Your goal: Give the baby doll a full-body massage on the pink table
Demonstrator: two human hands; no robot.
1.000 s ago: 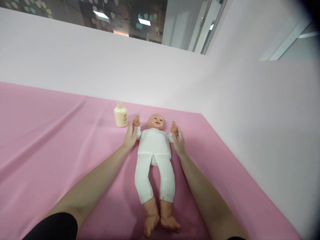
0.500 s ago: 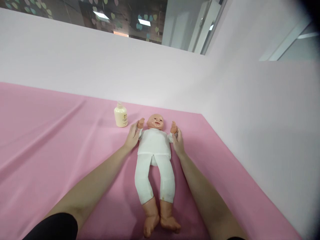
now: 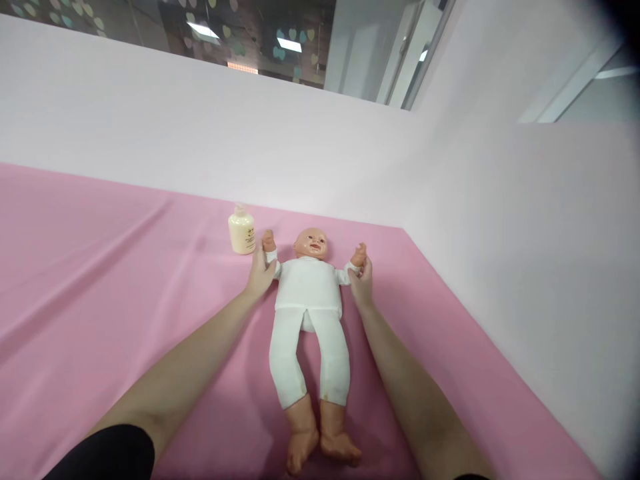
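Doll (image 3: 309, 285) supine between both hands (image 3: 260, 275)

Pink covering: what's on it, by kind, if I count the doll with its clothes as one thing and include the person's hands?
Doll: 1
Bottle: 1
Hands, the person's left hand and right hand: 2
Total: 4

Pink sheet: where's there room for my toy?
Bare pink sheet spreads left of the bottle; a strip lies between the right forearm and wall. It's crowded beside the doll, where left hand and right hand hold its arms.
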